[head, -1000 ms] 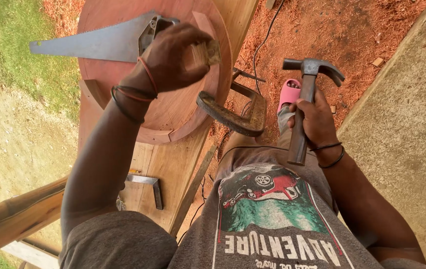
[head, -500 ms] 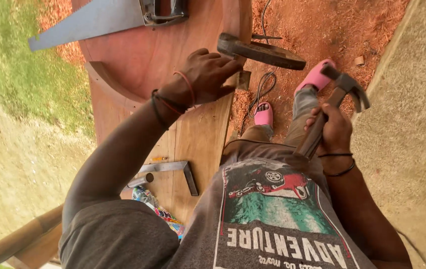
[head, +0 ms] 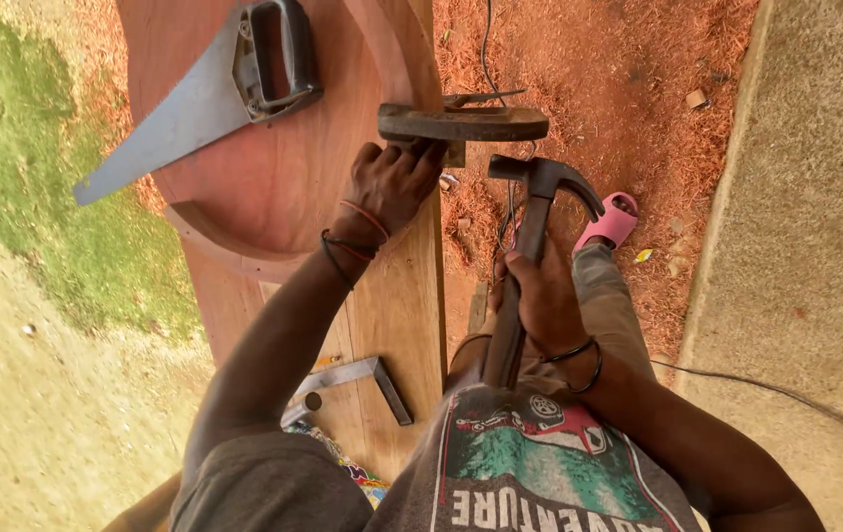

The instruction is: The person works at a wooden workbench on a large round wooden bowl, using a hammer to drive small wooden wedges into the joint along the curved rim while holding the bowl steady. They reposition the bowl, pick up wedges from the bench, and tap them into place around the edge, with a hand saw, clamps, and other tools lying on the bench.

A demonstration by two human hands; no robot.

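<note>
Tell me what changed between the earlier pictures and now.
The left hand let go of the handsaw, now lying on the round wooden panel, and moved to the clamp at the panel's edge. The right hand still grips the claw hammer.

smooth reddish wooden panel (head: 273, 187), dull grey metal saw (head: 175, 118) (dark handle), worn matt steel hammer (head: 530, 246).

round wooden piece (head: 283, 177) cut off at top edge. left hand (head: 392, 182) fingertips hidden under clamp (head: 463, 122). hammer (head: 530, 246) handle middle hidden inside right hand (head: 539, 296). try square (head: 357, 379) blade partly behind left arm. cable (head: 776, 389) runs off right edge.
</note>
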